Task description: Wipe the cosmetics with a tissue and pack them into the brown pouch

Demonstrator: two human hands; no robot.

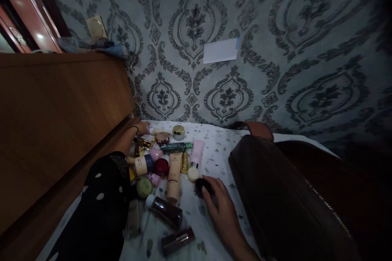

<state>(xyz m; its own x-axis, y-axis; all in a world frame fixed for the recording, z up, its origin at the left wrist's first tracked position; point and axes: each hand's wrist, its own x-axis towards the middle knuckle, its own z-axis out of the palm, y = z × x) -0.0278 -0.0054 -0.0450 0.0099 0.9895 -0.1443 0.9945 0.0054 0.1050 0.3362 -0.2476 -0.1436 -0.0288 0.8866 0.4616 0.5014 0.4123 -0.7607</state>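
Observation:
My right hand (222, 208) has its thumb and fingers around a small round black container (204, 186) at the right edge of a spread of cosmetics. Right beside that is a small jar with a cream-coloured lid (193, 174). My left hand (142, 127) reaches to the far left of the spread, by a pale tube (159, 131); its fingers are too small and dark to read. Between the hands lie a beige tube (174, 177), a pink tube (197, 151), a dark green tube (174, 147), a red round jar (161, 166) and a gold-lidded jar (178, 132).
A large dark brown bag (263, 195) stands open on the right. Nearer me lie a dark bottle with a pale cap (167, 211) and a dark maroon box (177, 241). A wooden panel (61, 130) borders the left; patterned wallpaper (196, 89) rises behind the white printed cloth (214, 134).

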